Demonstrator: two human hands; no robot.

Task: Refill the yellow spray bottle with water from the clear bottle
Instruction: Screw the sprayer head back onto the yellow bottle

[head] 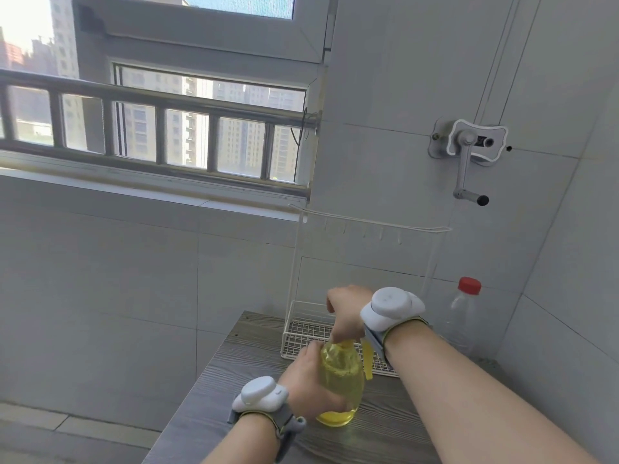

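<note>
The yellow spray bottle (343, 383) stands upright on the grey wood-grain table (241, 370), with a little liquid at its bottom. My left hand (310, 385) grips the bottle's body from the left. My right hand (346, 314) comes down from above and grips the spray head, which it hides; the yellow trigger (368, 361) hangs below it. The clear bottle (464, 321) with a red cap stands upright at the back right against the wall, apart from both hands.
A white wire rack (303, 333) with a tall frame and hooks sits on the table behind the spray bottle. A wall-mounted crank handle (464, 169) projects from the right wall. The table's left edge drops to the floor; tiled walls close in behind and right.
</note>
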